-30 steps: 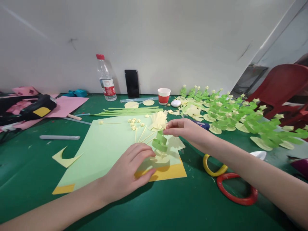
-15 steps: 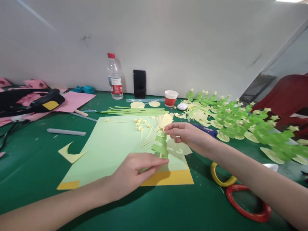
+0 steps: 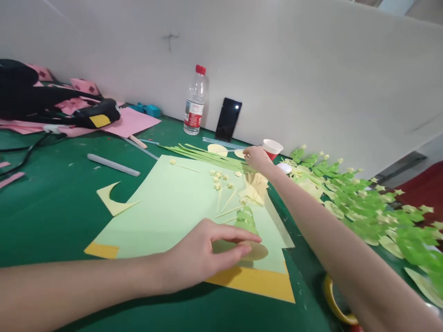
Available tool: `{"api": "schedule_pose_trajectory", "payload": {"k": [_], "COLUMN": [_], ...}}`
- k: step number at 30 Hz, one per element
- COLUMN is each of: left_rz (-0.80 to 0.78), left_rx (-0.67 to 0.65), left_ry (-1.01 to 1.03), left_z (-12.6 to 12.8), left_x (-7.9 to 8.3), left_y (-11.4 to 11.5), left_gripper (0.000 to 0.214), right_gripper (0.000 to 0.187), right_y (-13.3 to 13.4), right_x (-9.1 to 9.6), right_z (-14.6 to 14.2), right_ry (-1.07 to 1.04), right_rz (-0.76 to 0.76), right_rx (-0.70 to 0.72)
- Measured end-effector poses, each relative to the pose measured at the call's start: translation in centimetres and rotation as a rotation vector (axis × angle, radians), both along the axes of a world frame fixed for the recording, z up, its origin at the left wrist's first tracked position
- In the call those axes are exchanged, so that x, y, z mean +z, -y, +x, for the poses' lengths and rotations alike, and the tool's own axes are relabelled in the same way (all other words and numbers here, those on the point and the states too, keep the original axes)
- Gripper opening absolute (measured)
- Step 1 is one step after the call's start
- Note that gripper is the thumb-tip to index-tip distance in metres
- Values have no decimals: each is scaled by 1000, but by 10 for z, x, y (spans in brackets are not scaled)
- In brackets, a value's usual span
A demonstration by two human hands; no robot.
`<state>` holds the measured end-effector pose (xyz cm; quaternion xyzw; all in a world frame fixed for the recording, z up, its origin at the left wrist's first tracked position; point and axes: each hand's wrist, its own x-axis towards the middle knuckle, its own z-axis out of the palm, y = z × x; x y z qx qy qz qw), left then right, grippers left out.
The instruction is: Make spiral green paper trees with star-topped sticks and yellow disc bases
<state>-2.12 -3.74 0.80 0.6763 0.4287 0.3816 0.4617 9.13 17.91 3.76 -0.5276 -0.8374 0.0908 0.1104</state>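
Note:
My left hand is low over the pale green sheet, thumb and fingers at the edge of a round paper base. From that base rises a green curled paper stem with a small yellow star at its tip, partly behind my fingers. Stretched out to the back, my right hand has bent fingers at a pale yellow paper disc, beside the red and white paper cup; whether they grip it is unclear. Small folded paper stars and thin yellow strips lie on the sheet.
Green paper strips lie behind the sheet. A water bottle and a phone stand by the wall. Many finished paper plants crowd the right. Yellow-handled scissors lie under my right forearm; a glue stick is left.
My right hand has let go of the green paper stem's top and reached back to the disc by the cup. My left hand stays at the base. The view has turned and tilted.

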Motion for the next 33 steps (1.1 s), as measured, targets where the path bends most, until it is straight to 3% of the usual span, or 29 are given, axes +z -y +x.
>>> {"api": "schedule_pose_trajectory", "payload": {"k": [7,13,27,33], "left_rz": [88,-34,-57,-85], "left_rx": [-16,-65,-36,-16], "left_ry": [3,-113,-50,-61], "left_z": [1,1,1,3], "left_x": [-11,-1,-2,5], "left_y": [-4,-7,-6,-6], "left_gripper": [25,25,24,23], "right_gripper": [25,30,29,29], "right_y": [-33,-46,-60,-54], "right_x": [-18,-30,-25,-24], "right_z": [-10,-10,-1,3], "right_ry": [164,203,122,29], "right_rz": [47,67,38,42], "right_rx": [-22,-61,-116,-141]}}
